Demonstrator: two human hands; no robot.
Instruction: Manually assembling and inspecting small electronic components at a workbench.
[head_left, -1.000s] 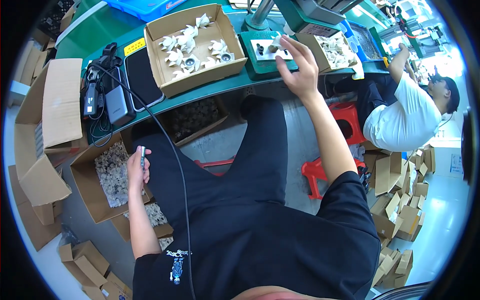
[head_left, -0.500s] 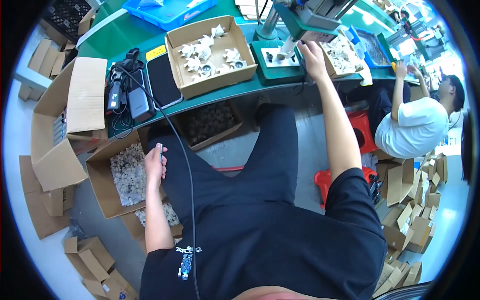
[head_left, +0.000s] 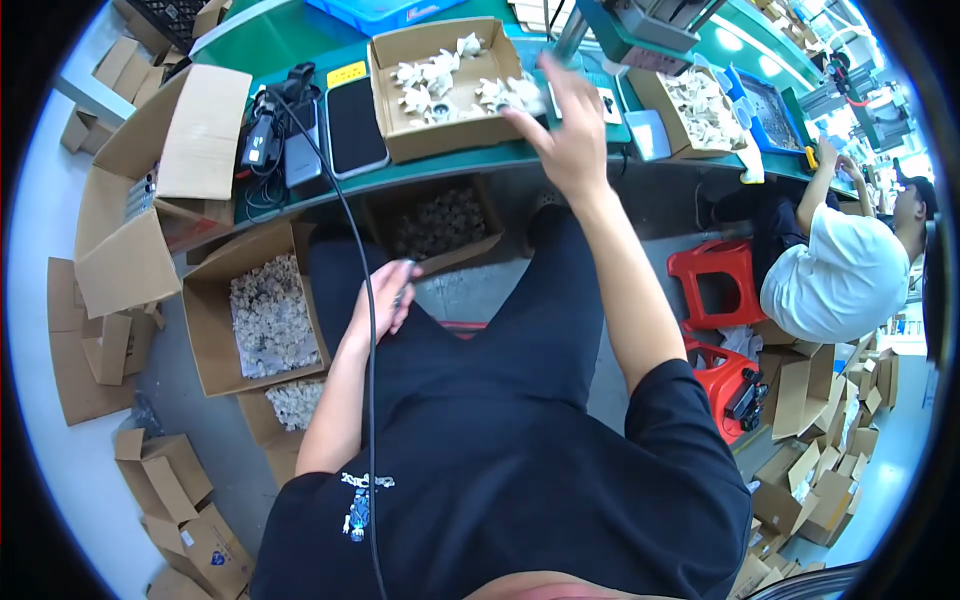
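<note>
My right hand (head_left: 574,140) is over the right rim of a shallow cardboard box (head_left: 450,138), its thumb and fingers spread. Several white finned plastic parts (head_left: 430,72), like small impellers, lie in that box. One blurred white part (head_left: 526,95) shows between my thumb and fingertips, apparently loose. Behind the hand stands a green bench press (head_left: 640,45), its base partly hidden by my fingers. Above my lap, my left hand (head_left: 385,300) is closed around a small metallic piece (head_left: 404,288), mostly covered by the fingers.
Another box of white parts (head_left: 700,105) stands right of the press. A tablet (head_left: 355,125) and black cabled devices (head_left: 265,140) lie left on the bench. A black cable (head_left: 345,200) hangs across my front. Cartons of parts (head_left: 270,320) sit below; a co-worker (head_left: 840,265) sits at right.
My right hand has left the press and moved left to the box, its fingers spreading. My left hand has moved right and slightly up over my lap, still closed. The view has shifted somewhat.
</note>
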